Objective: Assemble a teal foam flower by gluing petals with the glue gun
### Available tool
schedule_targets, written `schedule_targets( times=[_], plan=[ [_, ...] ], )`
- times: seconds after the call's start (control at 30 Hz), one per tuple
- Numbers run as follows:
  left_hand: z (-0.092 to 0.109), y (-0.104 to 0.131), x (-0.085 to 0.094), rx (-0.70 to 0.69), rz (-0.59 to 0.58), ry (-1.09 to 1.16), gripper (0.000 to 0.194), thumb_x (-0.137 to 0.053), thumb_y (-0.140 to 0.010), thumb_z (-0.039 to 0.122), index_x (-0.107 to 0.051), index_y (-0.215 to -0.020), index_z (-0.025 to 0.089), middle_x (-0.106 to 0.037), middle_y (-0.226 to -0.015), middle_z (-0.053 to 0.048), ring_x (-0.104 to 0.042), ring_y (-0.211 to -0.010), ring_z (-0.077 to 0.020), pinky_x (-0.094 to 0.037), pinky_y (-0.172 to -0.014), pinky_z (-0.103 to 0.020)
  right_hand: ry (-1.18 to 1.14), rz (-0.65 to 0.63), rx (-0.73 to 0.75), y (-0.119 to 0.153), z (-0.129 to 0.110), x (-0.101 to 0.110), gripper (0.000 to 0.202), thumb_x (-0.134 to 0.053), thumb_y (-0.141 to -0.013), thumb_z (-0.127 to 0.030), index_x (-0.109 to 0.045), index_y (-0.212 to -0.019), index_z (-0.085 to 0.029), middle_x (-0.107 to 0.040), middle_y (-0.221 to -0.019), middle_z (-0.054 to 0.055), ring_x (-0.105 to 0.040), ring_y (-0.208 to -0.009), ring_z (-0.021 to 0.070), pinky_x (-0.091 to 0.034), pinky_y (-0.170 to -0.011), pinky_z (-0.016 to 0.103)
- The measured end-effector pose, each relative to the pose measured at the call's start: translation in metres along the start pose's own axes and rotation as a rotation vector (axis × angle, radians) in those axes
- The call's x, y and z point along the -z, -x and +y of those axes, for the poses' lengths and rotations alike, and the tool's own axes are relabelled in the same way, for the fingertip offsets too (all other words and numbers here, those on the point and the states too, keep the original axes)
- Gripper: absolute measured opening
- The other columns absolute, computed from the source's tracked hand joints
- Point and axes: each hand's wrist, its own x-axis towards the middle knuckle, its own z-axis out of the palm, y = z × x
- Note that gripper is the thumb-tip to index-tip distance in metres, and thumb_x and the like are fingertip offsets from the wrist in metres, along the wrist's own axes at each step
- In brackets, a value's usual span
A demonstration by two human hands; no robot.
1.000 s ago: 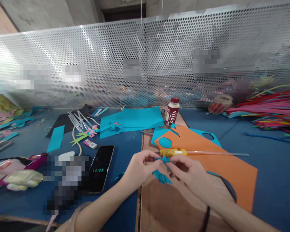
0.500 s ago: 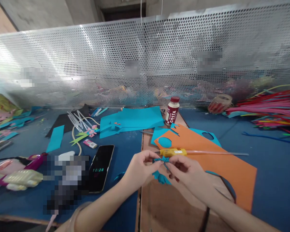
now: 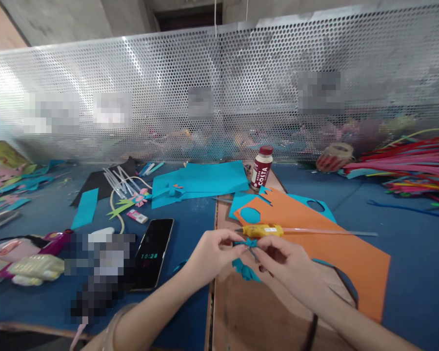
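Between my two hands is a small blue foam or paper cutout (image 3: 251, 243) with pointed edges. My left hand (image 3: 214, 253) pinches its left side between thumb and fingers. The right side is pinched by my right hand (image 3: 283, 258), its fingertips close to those of the left. Below them, another blue cutout (image 3: 246, 270) with a wavy edge lies on the wooden board (image 3: 249, 317), partly hidden by my right hand. Just beyond my fingertips, a yellow glue gun or tool handle (image 3: 263, 230) with a clear stick in its end rests across an orange sheet (image 3: 366, 265).
A Costa bottle (image 3: 261, 168) stands behind the sheets. Blue sheets (image 3: 215, 178) lie at the back. To the left are a phone (image 3: 151, 256), an eraser-like block (image 3: 137, 216) and clear glue sticks (image 3: 120, 183). Colourful pipe cleaners (image 3: 413, 165) are piled at right, before a perforated metal screen (image 3: 278, 63).
Both hands keep their pinch on the small blue cutout, which has turned slightly and shows more of its pointed shape. Otherwise the view has only shifted a little.
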Motion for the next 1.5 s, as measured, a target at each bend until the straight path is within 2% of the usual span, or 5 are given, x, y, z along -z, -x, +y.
schedule_targets(
  times=[0.33, 0.8, 1.07, 1.33, 1.5],
  plan=[
    [-0.003, -0.002, -0.004, 0.075, 0.049, 0.172, 0.022, -0.07, -0.072, 0.032, -0.07, -0.082, 0.012, -0.075, -0.086, -0.011, -0.069, -0.081, -0.0231, -0.052, -0.076, -0.032, -0.236, -0.053, -0.015, 0.002, -0.007, 0.002, 0.021, -0.055, -0.09, -0.042, -0.065, -0.089, -0.023, -0.066, -0.083, 0.001, -0.062, -0.073, 0.0145, -0.052, -0.066, 0.026],
    [-0.006, -0.001, -0.002, 0.022, 0.056, 0.071, 0.017, -0.071, -0.075, 0.031, -0.073, -0.08, 0.015, -0.077, -0.085, -0.008, -0.07, -0.083, -0.0233, -0.053, -0.075, -0.03, 0.024, 0.043, 0.047, -0.001, -0.006, 0.001, 0.02, -0.054, -0.086, -0.035, -0.06, -0.073, -0.021, -0.062, -0.069, 0.001, -0.057, -0.063, 0.0153, -0.046, -0.057, 0.026],
    [0.004, 0.002, 0.003, -0.237, 0.076, -0.052, 0.015, -0.076, -0.075, 0.019, -0.074, -0.09, 0.019, -0.076, -0.097, -0.007, -0.069, -0.096, -0.0216, -0.052, -0.088, -0.032, 0.312, 0.225, 0.501, 0.006, -0.013, 0.003, 0.013, -0.055, -0.089, -0.024, -0.057, -0.077, -0.022, -0.063, -0.068, 0.001, -0.059, -0.057, 0.0134, -0.045, -0.049, 0.022],
    [0.001, 0.002, 0.005, -0.606, 0.124, -0.173, 0.01, -0.074, -0.079, 0.017, -0.075, -0.088, 0.022, -0.078, -0.086, -0.005, -0.069, -0.088, -0.0201, -0.052, -0.086, -0.033, 0.336, 0.208, 0.653, 0.006, -0.01, 0.008, 0.008, -0.054, -0.089, -0.016, -0.052, -0.086, -0.023, -0.064, -0.073, 0.001, -0.063, -0.062, 0.0137, -0.049, -0.054, 0.022],
    [0.003, 0.002, 0.006, -0.692, 0.119, -0.296, 0.012, -0.072, -0.081, 0.017, -0.074, -0.091, 0.023, -0.079, -0.089, -0.003, -0.069, -0.089, -0.02, -0.049, -0.087, -0.035, 0.35, 0.201, 0.699, 0.006, -0.019, 0.01, 0.01, -0.055, -0.088, -0.013, -0.053, -0.087, -0.023, -0.064, -0.071, 0.001, -0.063, -0.062, 0.0131, -0.051, -0.056, 0.022]
  ],
)
